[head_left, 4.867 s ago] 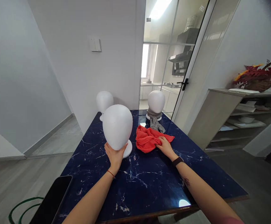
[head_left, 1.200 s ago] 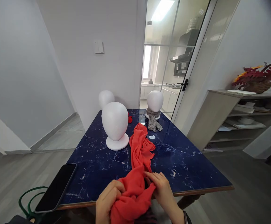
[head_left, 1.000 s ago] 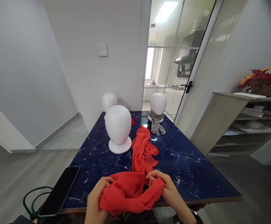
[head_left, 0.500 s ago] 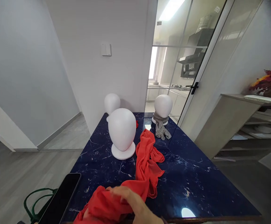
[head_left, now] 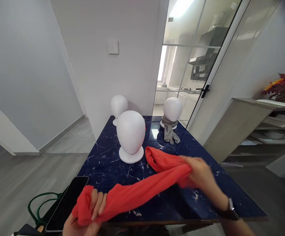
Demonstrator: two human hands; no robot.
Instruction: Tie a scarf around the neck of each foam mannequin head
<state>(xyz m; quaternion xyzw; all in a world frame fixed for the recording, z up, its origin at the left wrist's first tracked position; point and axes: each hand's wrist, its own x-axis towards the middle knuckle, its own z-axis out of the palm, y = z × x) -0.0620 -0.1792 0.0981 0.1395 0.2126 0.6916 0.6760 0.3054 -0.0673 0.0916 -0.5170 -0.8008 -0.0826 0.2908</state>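
A red scarf (head_left: 142, 188) is stretched in a band above the near part of the dark blue marble table (head_left: 206, 200). My left hand (head_left: 88, 216) grips its left end at the table's near left corner. My right hand (head_left: 201, 175), blurred by motion, holds the scarf further along at the right, where the cloth loops back toward the table's middle. A white foam head form (head_left: 131, 134) stands just behind the scarf.
Two more white head forms stand at the table's far end, a bare one (head_left: 118, 105) at the left and one with a grey scarf (head_left: 170, 132) round its neck at the right. A black phone (head_left: 67, 203) lies at the near left corner. A shelf unit (head_left: 255, 131) stands at the right.
The hands had the scarf bunched at the near edge. Now they have drawn apart, the right hand sliding out to the right, and the scarf is pulled out into a long band.
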